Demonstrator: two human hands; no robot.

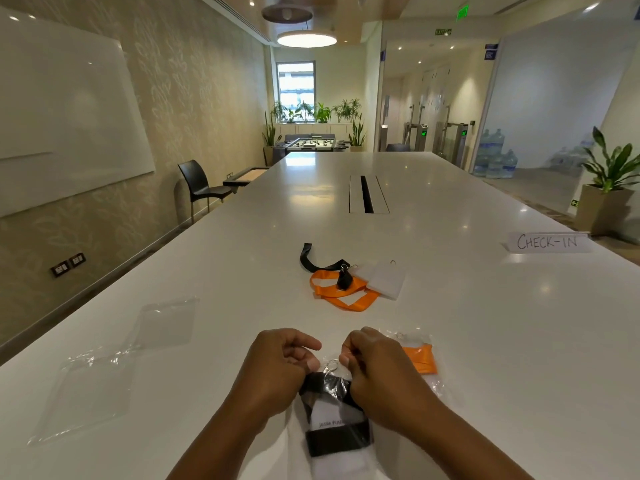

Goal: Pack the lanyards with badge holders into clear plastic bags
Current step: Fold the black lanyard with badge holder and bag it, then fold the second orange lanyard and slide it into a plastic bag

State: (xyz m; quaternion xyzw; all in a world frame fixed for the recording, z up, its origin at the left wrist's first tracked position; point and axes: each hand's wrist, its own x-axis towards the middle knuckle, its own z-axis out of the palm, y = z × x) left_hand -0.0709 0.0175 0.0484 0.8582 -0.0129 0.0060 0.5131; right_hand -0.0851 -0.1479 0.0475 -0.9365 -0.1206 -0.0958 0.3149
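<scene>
Lanyard bag (pixel 337 429) seems pinched between left hand (pixel 277 365) and right hand (pixel 379 374) fingers (pixel 347 358).

Two bare hands are showing low in the view, the left hand (pixel 277 362) and the right hand (pixel 377 368), each one joining a bare forearm that is running off the bottom edge. The left forearm (pixel 221 434) and the right forearm (pixel 450 438) are showing uncovered along their whole visible length, with short fingernails showing on a few fingertips.
</scene>
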